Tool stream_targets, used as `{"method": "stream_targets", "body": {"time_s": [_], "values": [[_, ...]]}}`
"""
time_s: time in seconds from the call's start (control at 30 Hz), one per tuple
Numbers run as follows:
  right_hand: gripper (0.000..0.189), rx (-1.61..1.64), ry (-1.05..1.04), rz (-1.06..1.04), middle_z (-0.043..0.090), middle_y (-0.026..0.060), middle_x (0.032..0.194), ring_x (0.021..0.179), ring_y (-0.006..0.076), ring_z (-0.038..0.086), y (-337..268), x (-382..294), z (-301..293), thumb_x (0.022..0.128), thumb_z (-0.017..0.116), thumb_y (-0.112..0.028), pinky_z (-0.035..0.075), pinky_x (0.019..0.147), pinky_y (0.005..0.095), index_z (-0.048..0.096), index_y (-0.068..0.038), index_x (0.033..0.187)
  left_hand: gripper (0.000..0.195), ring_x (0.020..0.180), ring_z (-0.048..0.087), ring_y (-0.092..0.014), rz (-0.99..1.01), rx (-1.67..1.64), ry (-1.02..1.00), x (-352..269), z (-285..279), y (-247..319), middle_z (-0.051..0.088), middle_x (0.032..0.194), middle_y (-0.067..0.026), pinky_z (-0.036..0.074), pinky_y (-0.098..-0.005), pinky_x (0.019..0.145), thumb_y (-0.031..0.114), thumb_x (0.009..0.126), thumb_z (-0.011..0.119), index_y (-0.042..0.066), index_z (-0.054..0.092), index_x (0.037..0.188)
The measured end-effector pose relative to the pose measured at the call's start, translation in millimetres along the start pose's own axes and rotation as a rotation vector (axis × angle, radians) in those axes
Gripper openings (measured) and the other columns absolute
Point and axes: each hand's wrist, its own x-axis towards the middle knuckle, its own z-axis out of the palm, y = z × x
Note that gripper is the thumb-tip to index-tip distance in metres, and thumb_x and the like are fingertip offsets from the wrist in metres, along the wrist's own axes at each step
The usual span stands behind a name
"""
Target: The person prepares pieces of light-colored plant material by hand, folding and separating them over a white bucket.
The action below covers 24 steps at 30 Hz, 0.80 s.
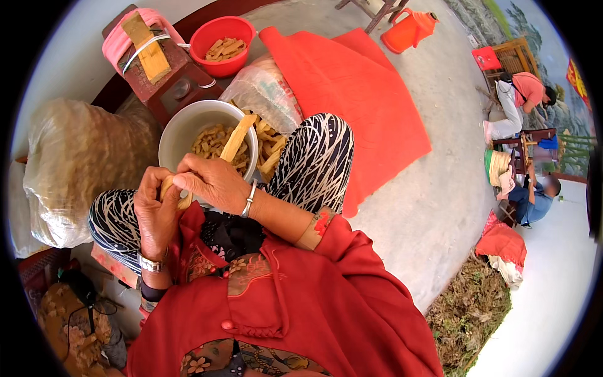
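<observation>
Close together above my lap, my left hand (158, 207) and my right hand (216, 184) grip a curled, pale yellow piece (183, 200) of what looks like dried plant material. The right thumb and fingertips touch it beside the left thumb. From behind my right hand a longer flat yellow strip (239, 136) sticks out over a white tub (175, 127); whether that hand also holds it is hidden. Many short yellow-brown pieces (207, 141) lie in the tub. More long strips (268, 151) are heaped just right of it, partly behind my knee.
A dark red wooden stand (155, 94) carries a yellow wooden block (153, 66) tied with white cord. Beyond it is a red basin (226, 68) of cut pieces. A full plastic sack (89, 165) stands left, a red cloth (362, 113) right. Two people sit far right.
</observation>
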Motion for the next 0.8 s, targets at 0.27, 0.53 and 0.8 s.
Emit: {"method": "stream_targets", "body": {"time_s": [0.27,0.53,0.8], "values": [[0.026,0.022,0.110,-0.237,0.054,0.0111,0.070,0.065,0.0249,0.057,-2.0,1.1,-2.9,0.095,0.049,-0.029,0.044,0.060,0.0328,0.052,-0.003,0.091,0.040,0.074,0.057,-0.008,-0.290,-0.893,-0.054,9.3,4.9,13.4,0.057,0.082,-0.0016,0.049,-0.0239,0.072,0.017,0.084,0.068,0.002,0.049,0.116],[0.042,0.186,-0.017,-0.080,0.048,0.0027,0.061,0.048,0.0098,0.049,15.0,-7.6,-11.7,0.098,0.040,-0.040,0.038,0.046,0.0254,0.050,-0.003,0.083,0.044,0.094,0.058,-0.015,-0.045,-0.288,-0.199,5.9,-0.7,5.7,0.056,0.110,-0.0078,0.046,-0.0252,0.085,0.008,0.086,0.061,-0.002,0.049,0.127],[0.040,0.337,-0.029,0.034,0.047,-0.0003,0.060,0.046,0.0069,0.046,14.9,-15.3,-10.6,0.099,0.039,-0.040,0.036,0.042,0.0223,0.052,-0.003,0.091,0.046,0.109,0.052,-0.025,0.121,0.126,-0.225,7.5,16.7,15.1,0.055,0.117,-0.0139,0.040,-0.0328,0.094,0.024,0.091,0.057,0.000,0.049,0.129]]}}
